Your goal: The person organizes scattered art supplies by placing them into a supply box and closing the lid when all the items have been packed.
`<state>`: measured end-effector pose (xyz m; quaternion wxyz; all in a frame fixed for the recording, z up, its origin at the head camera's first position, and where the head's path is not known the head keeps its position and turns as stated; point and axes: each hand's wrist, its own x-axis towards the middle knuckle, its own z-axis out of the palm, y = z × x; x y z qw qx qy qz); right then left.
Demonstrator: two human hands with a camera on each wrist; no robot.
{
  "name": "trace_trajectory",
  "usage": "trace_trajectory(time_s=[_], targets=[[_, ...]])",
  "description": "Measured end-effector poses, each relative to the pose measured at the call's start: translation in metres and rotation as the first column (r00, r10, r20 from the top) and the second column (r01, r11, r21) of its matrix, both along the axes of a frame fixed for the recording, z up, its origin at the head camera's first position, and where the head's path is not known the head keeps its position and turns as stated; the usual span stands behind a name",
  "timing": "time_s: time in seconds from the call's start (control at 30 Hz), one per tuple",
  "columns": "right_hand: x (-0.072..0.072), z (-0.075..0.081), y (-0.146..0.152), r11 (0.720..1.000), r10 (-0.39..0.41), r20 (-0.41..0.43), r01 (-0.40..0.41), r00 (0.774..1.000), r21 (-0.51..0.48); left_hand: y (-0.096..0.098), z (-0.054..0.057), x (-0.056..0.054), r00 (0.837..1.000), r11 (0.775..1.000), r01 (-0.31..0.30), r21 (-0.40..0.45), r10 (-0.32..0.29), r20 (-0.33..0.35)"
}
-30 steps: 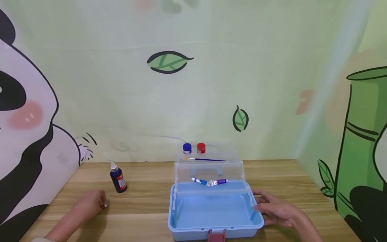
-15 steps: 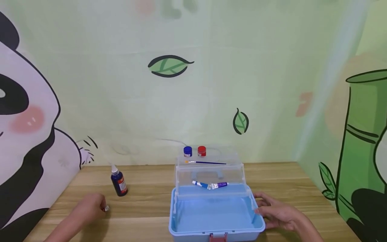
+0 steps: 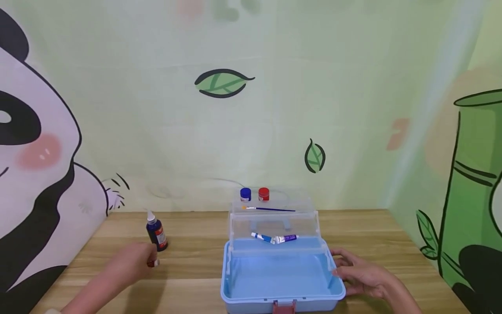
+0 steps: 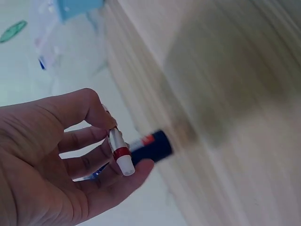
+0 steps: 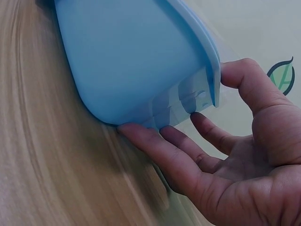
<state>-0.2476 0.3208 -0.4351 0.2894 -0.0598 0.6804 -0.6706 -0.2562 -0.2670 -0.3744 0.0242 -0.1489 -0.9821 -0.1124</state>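
Left hand point(image 3: 131, 264) has a small silver tube with a red band and white cap point(image 4: 117, 142) pinched in its fingers, out at 9 o'clock from the open light-blue plastic box point(image 3: 280, 279). Right hand point(image 3: 362, 274) is gripping that box's side at 3 o'clock, thumb at the rim. Dark blue bottle with a white nozzle point(image 3: 157, 233) stands near the left hand, around 1 o'clock from it.
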Motion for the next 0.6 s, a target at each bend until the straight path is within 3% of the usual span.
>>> trace_trajectory(time_s=[0.23, 0.6], targets=[[0.000, -0.001, 0.002, 1.000, 0.006, 0.000, -0.006, 1.000, -0.018, 0.025, 0.017, 0.001, 0.998, 0.999, 0.042, 0.018, -0.042, 0.047], [0.001, -0.001, 0.002, 1.000, 0.010, 0.002, -0.010, 1.000, -0.018, 0.043, 0.028, 0.006, 0.999, 0.998, 0.053, 0.026, -0.053, 0.000]])
